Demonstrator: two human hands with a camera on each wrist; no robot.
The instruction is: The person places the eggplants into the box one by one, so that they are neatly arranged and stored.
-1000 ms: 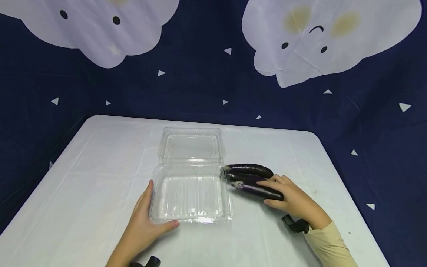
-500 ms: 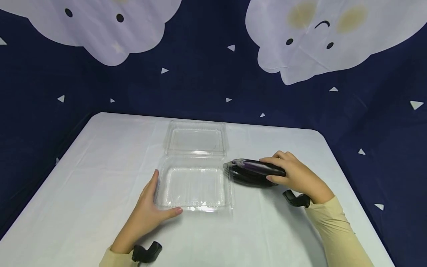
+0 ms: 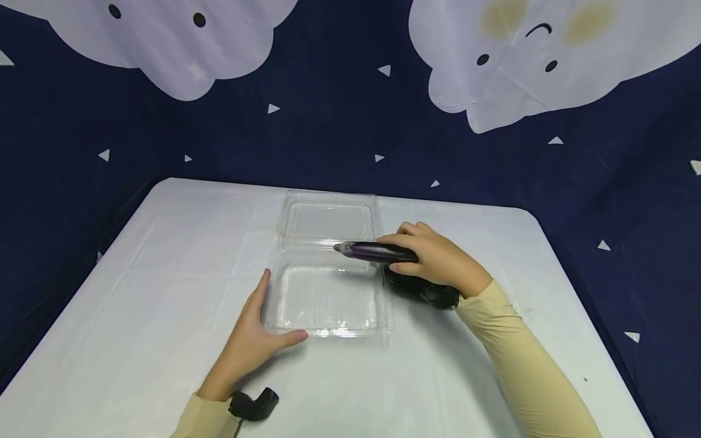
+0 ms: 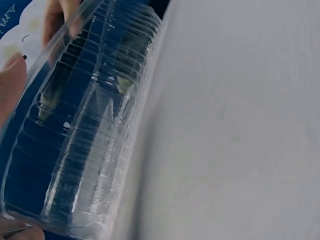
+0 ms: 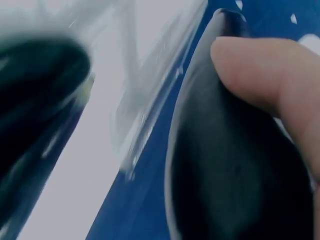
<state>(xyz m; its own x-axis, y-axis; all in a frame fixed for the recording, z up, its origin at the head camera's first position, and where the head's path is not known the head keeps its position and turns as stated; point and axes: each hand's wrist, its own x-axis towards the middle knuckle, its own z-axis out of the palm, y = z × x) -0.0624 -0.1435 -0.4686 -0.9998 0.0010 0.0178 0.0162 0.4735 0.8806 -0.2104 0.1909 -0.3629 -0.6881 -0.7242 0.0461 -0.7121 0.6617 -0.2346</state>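
My right hand grips a dark purple eggplant, thumb on the near side, with its stem end pointing left over the right part of a clear plastic clamshell box. In the right wrist view the held eggplant fills the right side, under the thumb. More eggplant lies below that hand beside the box, mostly hidden by hand and wrist. Around the box's front left corner sits my left hand, fingers extended along the left side and thumb at the front rim.
The box's lid lies folded back, hinged at the far side. A white cloth covers the table. Behind its rear edge hangs a dark blue curtain with cloud faces. Black wrist-worn devices sit on both wrists.
My right hand has lifted one eggplant off the others and carried it left, over the box's right edge. The left hand stays at the box's corner. The head view has shifted slightly.
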